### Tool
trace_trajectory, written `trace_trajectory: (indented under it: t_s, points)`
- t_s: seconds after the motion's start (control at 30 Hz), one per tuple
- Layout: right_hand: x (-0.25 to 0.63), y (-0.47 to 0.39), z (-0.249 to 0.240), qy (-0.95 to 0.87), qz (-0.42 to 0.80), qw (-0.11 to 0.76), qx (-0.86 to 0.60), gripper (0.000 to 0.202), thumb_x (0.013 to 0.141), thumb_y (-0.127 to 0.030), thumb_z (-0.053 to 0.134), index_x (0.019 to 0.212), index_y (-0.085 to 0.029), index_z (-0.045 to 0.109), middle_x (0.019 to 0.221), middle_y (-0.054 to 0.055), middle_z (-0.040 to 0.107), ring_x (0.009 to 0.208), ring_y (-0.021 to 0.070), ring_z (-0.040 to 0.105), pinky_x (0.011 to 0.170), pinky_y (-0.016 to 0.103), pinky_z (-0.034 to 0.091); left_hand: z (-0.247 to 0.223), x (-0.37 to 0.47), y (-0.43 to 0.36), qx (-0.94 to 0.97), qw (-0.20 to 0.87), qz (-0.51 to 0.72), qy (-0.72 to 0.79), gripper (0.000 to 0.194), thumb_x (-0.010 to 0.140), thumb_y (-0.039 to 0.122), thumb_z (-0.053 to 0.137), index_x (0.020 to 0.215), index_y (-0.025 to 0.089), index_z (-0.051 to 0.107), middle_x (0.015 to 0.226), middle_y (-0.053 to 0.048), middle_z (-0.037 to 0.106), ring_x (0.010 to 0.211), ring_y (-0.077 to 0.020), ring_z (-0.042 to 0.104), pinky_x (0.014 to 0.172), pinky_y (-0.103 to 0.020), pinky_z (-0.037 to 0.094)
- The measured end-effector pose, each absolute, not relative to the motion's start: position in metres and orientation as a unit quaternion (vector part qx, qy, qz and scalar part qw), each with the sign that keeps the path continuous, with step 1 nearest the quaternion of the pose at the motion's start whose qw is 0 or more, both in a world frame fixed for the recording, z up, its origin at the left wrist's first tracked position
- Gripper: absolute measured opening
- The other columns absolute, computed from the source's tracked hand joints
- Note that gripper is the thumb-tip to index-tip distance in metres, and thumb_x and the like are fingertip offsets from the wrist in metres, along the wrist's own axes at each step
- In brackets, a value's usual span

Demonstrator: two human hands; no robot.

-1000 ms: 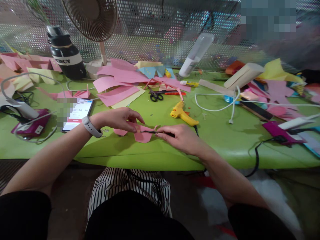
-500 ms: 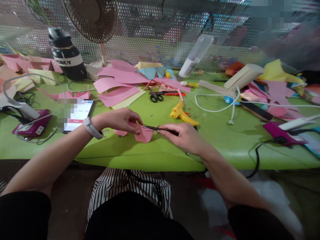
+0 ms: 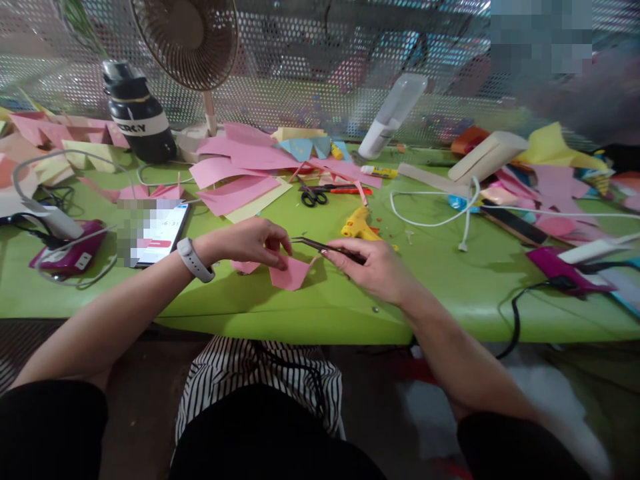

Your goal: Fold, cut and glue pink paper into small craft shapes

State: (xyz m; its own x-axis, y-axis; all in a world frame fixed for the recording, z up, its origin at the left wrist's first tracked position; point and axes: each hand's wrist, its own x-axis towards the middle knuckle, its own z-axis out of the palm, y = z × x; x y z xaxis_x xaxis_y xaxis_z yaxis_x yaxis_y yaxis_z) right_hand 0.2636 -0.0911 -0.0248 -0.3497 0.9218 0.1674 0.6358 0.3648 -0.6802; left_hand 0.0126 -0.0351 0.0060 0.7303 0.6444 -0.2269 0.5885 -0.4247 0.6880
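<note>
A folded pink paper piece (image 3: 291,273) stands near the front of the green table. My left hand (image 3: 255,241) pinches its upper left edge between thumb and fingers. In my right hand (image 3: 375,265) is a pair of dark, bent-tip tweezers (image 3: 320,245). Their tips are slightly apart and hover just above the paper, beside my left fingertips. Some of the pink paper lies behind and under my left hand, partly hidden.
A yellow glue gun (image 3: 361,225) lies just beyond my right hand, with black scissors (image 3: 313,195) behind it. Pink paper sheets (image 3: 240,195) spread across the back. A phone (image 3: 160,233) and a purple power strip (image 3: 70,250) are at left; a white cable (image 3: 430,225) loops at right.
The tweezers have lifted off the pink paper and their tips have parted a little. My right hand has moved slightly up and right; my left hand still holds the paper.
</note>
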Motion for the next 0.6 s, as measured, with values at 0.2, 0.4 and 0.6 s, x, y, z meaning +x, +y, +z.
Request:
trace_trajectory:
  t_s: [0.2,0.4,0.6]
  points:
    - [0.263,-0.085,-0.022,-0.771,0.27,0.283,-0.503,0.039,0.088,-0.05,0.056,0.1,-0.017,0.074,0.077,0.005,0.069,0.059,0.0139,0.053,0.052,0.028,0.038,0.002,0.011,-0.033,0.857,0.374,0.04,0.352,0.031,0.079,0.038,0.068,0.102,0.017,0.071,0.084,-0.004,0.071,0.07,-0.0143,0.06,0.062,-0.026,0.042]
    - [0.261,-0.065,-0.02,-0.757,0.273,0.274,-0.527,0.044,0.087,-0.054,0.058,0.104,-0.016,0.073,0.065,0.002,0.064,0.053,0.0134,0.05,0.049,0.028,0.035,0.015,0.0,-0.033,0.856,0.35,0.088,0.37,0.051,0.079,0.052,0.068,0.115,0.016,0.066,0.101,-0.007,0.073,0.086,-0.0176,0.064,0.074,-0.027,0.046]
    - [0.251,-0.041,-0.023,-0.801,0.179,0.192,-0.538,0.032,0.09,-0.043,0.058,0.105,-0.019,0.073,0.087,0.008,0.074,0.072,0.0202,0.064,0.062,0.031,0.043,0.015,-0.02,-0.032,0.856,0.306,0.156,0.386,0.041,0.086,0.049,0.061,0.109,0.017,0.07,0.098,-0.007,0.073,0.086,-0.0174,0.066,0.071,-0.027,0.049]
